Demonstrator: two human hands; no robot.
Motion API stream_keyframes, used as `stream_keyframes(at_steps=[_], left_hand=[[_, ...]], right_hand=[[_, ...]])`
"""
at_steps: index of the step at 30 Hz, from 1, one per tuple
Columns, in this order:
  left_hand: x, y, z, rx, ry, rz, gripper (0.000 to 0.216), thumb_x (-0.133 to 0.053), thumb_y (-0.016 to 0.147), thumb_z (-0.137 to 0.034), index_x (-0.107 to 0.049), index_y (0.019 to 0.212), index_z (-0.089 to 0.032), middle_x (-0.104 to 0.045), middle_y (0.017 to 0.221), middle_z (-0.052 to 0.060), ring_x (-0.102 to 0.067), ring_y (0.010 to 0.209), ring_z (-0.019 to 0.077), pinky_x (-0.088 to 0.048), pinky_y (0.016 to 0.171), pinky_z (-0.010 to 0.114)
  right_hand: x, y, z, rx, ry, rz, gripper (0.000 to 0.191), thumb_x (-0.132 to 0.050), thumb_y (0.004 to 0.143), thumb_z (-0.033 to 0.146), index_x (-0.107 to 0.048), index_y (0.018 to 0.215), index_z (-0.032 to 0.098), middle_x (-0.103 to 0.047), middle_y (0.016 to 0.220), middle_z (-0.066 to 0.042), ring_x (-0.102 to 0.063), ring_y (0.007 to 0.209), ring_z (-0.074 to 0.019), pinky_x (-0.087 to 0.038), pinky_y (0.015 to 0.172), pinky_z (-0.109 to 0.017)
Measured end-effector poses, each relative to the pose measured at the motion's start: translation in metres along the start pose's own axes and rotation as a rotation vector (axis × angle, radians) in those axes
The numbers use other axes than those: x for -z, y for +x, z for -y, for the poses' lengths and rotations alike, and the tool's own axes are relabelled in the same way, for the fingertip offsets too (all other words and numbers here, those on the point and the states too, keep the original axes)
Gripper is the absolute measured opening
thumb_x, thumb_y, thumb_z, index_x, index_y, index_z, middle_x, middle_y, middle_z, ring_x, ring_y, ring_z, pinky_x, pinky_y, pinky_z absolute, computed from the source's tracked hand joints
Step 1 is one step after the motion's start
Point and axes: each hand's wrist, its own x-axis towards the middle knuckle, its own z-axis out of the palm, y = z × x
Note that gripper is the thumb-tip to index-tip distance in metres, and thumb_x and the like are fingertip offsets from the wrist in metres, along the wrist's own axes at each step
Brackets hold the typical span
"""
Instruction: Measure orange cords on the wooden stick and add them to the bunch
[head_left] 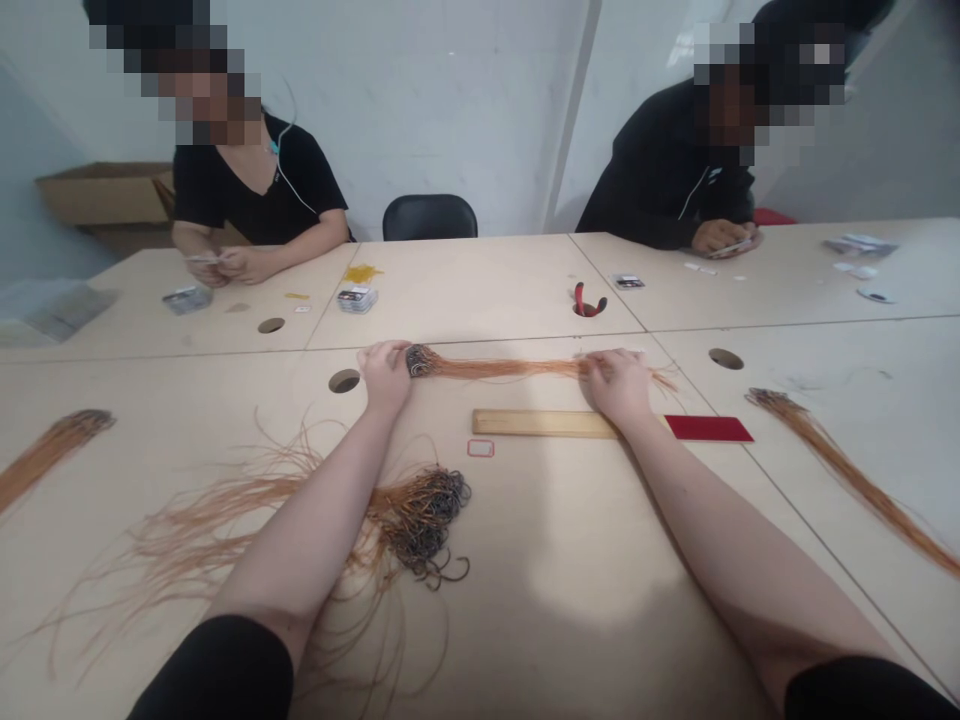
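A bundle of fishing hooks on orange lines [510, 369] lies stretched straight across the table between my two hands. My left hand [386, 374] is closed at the bundle's dark hook end. My right hand [619, 384] is closed around the lines near their other end, where loose tips stick out to the right. Just below, partly covered by my right wrist, lies a flat wooden strip [544, 423] with a red end. A tangled heap of dark hooks [427, 520] with loose orange lines spreads under and beside my left forearm.
Other hook bundles lie at the left [56, 455] and right [847, 465]. A small red-edged label [481, 448] is near the strip. Red-handled pliers [589, 303] stand in a table hole. Two people in black sit opposite, handling small items; stacked packets [357, 299] lie between.
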Motion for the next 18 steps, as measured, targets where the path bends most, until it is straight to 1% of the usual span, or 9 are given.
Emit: stream_keyframes(at_steps=[2, 5, 7, 9, 10, 12, 15, 17, 18], left_hand=[[-0.001, 0.004, 0.011, 0.103, -0.105, -0.048, 0.023, -0.046, 0.077, -0.017, -0.067, 0.086, -0.018, -0.067, 0.092, 0.006, -0.054, 0.096, 0.0216, -0.038, 0.089, 0.036], [-0.004, 0.007, 0.021, 0.224, -0.213, -0.046, 0.028, -0.043, 0.076, -0.016, -0.066, 0.09, -0.016, -0.067, 0.093, 0.007, -0.059, 0.081, 0.0182, -0.045, 0.078, 0.031], [-0.006, 0.006, 0.022, 0.228, -0.219, -0.031, 0.029, -0.041, 0.076, -0.017, -0.066, 0.091, -0.016, -0.067, 0.092, 0.006, -0.06, 0.079, 0.0175, -0.046, 0.075, 0.03], [-0.007, 0.006, 0.022, 0.21, -0.199, -0.015, 0.029, -0.041, 0.076, -0.017, -0.066, 0.089, -0.017, -0.067, 0.094, 0.006, -0.06, 0.081, 0.0177, -0.047, 0.076, 0.03], [-0.008, 0.005, 0.022, 0.205, -0.191, -0.008, 0.028, -0.041, 0.075, -0.017, -0.066, 0.089, -0.017, -0.067, 0.095, 0.006, -0.06, 0.082, 0.0178, -0.047, 0.077, 0.03], [-0.009, 0.005, 0.022, 0.206, -0.191, 0.007, 0.028, -0.043, 0.074, -0.016, -0.066, 0.089, -0.017, -0.066, 0.097, 0.006, -0.06, 0.082, 0.0173, -0.047, 0.078, 0.03], [-0.011, 0.006, 0.023, 0.242, -0.223, 0.017, 0.029, -0.045, 0.07, -0.014, -0.066, 0.09, -0.017, -0.067, 0.094, 0.005, -0.061, 0.078, 0.0163, -0.048, 0.077, 0.03], [-0.012, 0.007, 0.024, 0.26, -0.252, 0.013, 0.028, -0.046, 0.069, -0.013, -0.066, 0.088, -0.017, -0.068, 0.092, 0.005, -0.062, 0.079, 0.0165, -0.048, 0.077, 0.029], [-0.012, 0.007, 0.024, 0.261, -0.264, 0.013, 0.028, -0.046, 0.068, -0.013, -0.066, 0.087, -0.017, -0.068, 0.091, 0.005, -0.062, 0.08, 0.0167, -0.048, 0.077, 0.029]], right_hand=[[0.002, 0.001, 0.001, -0.007, 0.001, -0.053, 0.021, -0.049, 0.078, 0.026, -0.064, 0.089, 0.016, -0.061, 0.091, -0.012, -0.049, 0.093, -0.0281, -0.034, 0.086, -0.05], [0.006, 0.001, 0.016, 0.034, 0.051, -0.078, 0.02, -0.052, 0.078, 0.025, -0.064, 0.091, 0.016, -0.059, 0.093, -0.012, -0.049, 0.095, -0.0283, -0.033, 0.089, -0.051], [0.009, -0.004, 0.039, 0.087, 0.131, -0.043, 0.018, -0.053, 0.078, 0.023, -0.064, 0.091, 0.018, -0.059, 0.093, -0.011, -0.05, 0.095, -0.027, -0.034, 0.09, -0.049], [0.014, -0.016, 0.072, 0.136, 0.249, 0.053, 0.016, -0.054, 0.077, 0.021, -0.064, 0.09, 0.02, -0.061, 0.093, -0.008, -0.052, 0.094, -0.0253, -0.037, 0.089, -0.046], [0.018, -0.024, 0.091, 0.165, 0.321, 0.144, 0.015, -0.054, 0.077, 0.02, -0.063, 0.089, 0.021, -0.061, 0.091, -0.007, -0.053, 0.092, -0.0239, -0.038, 0.087, -0.043], [0.03, -0.044, 0.13, 0.262, 0.481, 0.411, 0.012, -0.053, 0.078, 0.018, -0.063, 0.085, 0.021, -0.063, 0.086, -0.004, -0.055, 0.086, -0.0198, -0.041, 0.083, -0.036], [0.05, -0.074, 0.175, 0.426, 0.634, 0.938, 0.011, -0.053, 0.08, 0.017, -0.062, 0.083, 0.02, -0.062, 0.078, -0.001, -0.055, 0.075, -0.0127, -0.042, 0.07, -0.024], [0.06, -0.089, 0.189, 0.483, 0.604, 1.095, 0.007, -0.058, 0.078, 0.022, -0.062, 0.083, 0.019, -0.061, 0.08, -0.001, -0.054, 0.074, -0.0121, -0.04, 0.065, -0.022], [0.062, -0.094, 0.192, 0.498, 0.564, 1.135, 0.01, -0.061, 0.077, 0.026, -0.061, 0.084, 0.018, -0.061, 0.082, -0.002, -0.054, 0.074, -0.0127, -0.039, 0.064, -0.022]])
